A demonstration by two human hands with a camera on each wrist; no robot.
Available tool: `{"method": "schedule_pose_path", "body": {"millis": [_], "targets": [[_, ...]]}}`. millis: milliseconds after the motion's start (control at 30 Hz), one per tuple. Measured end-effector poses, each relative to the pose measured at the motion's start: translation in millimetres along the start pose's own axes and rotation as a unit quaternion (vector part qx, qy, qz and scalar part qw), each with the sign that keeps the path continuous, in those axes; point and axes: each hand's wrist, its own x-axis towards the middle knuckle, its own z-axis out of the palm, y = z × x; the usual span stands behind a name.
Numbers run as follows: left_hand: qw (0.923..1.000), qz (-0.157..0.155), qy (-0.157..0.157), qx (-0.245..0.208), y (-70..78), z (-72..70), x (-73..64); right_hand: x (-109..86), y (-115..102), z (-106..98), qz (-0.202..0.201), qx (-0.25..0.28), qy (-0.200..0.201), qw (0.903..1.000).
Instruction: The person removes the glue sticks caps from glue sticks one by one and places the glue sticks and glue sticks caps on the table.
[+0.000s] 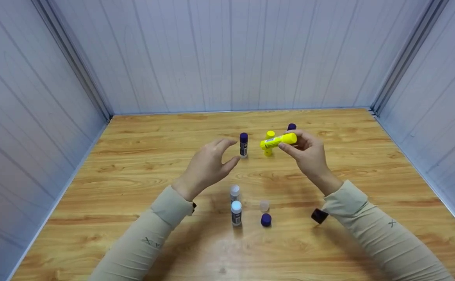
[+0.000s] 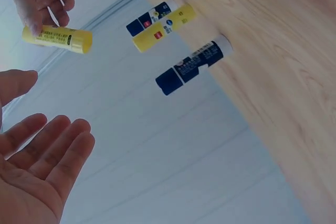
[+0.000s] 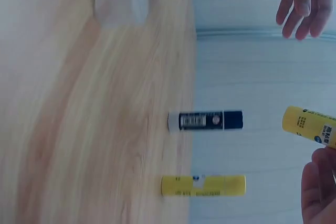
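Observation:
My right hand (image 1: 309,154) pinches a yellow glue stick (image 1: 280,141) between thumb and fingers, above the table and tilted nearly level. My left hand (image 1: 209,166) hovers with fingers spread and relaxed, holding nothing; in the left wrist view its palm (image 2: 31,187) shows bare. Just right of its fingertips in the head view stands a dark blue glue stick (image 1: 243,146), upright and capped. Behind the held stick, a second yellow glue stick (image 1: 268,152) stands upright, partly hidden. Another dark blue glue stick (image 1: 291,127) is mostly covered by my right hand; the left wrist view shows its label (image 2: 160,11).
Nearer me stand two white-topped, uncapped glue sticks (image 1: 236,214), one behind the other. A translucent cap (image 1: 264,205) and a dark blue cap (image 1: 266,220) lie to their right. A black square object (image 1: 319,216) appears beside my right sleeve. Pale panel walls (image 1: 211,58) enclose the wooden table (image 1: 133,156).

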Motion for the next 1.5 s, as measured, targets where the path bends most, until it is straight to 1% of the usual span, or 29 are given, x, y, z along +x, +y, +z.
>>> {"method": "schedule_pose_path", "body": {"millis": [100, 200, 333, 433, 567, 700, 800, 933, 1033, 1200, 1300, 1500], "targets": [[0.9999, 0.013, -0.004, 0.002, 5.2, 3.1, 3.3, -1.9, -3, 6, 0.036, 0.046, -0.017, 0.9981], [0.9997, 0.016, -0.016, 0.0, 9.9, 6.0, 5.4, -3.5, -4, 11, 0.063, 0.071, -0.031, 0.995], [0.999, 0.005, -0.045, -0.008, 15.8, 9.3, 6.5, -6.0, -1, 19, 0.092, 0.093, -0.048, 0.9902], [0.9978, -0.004, -0.065, -0.012, 19.9, 12.5, 7.8, -8.6, 1, 24, 0.107, 0.104, -0.059, 0.987], [0.9969, -0.009, -0.078, -0.006, 25.0, 17.1, 10.1, -12.0, 2, 29, 0.113, 0.113, -0.068, 0.9848], [0.9964, -0.012, -0.084, -0.001, 28.1, 21.1, 11.6, -14.7, 1, 35, 0.119, 0.122, -0.073, 0.9826], [0.9957, -0.021, -0.09, -0.005, 29.6, 22.8, 12.4, -16.3, -2, 38, 0.124, 0.128, -0.075, 0.9812], [0.996, -0.025, -0.085, -0.015, 30.7, 23.9, 12.5, -17.7, -4, 41, 0.126, 0.132, -0.081, 0.9799], [0.9969, -0.018, -0.073, -0.023, 30.7, 24.4, 11.8, -18.6, -5, 41, 0.127, 0.135, -0.088, 0.9788], [0.9964, -0.015, -0.066, -0.051, 30.2, 23.9, 11.5, -18.7, -6, 41, 0.13, 0.141, -0.096, 0.9768], [0.9953, -0.019, -0.061, -0.072, 29.2, 23.2, 11.9, -18.2, -7, 40, 0.124, 0.148, -0.095, 0.9765], [0.9893, -0.039, -0.06, -0.127, 26.5, 21.7, 12.1, -17.5, -9, 37, 0.111, 0.166, -0.072, 0.9772]]}}
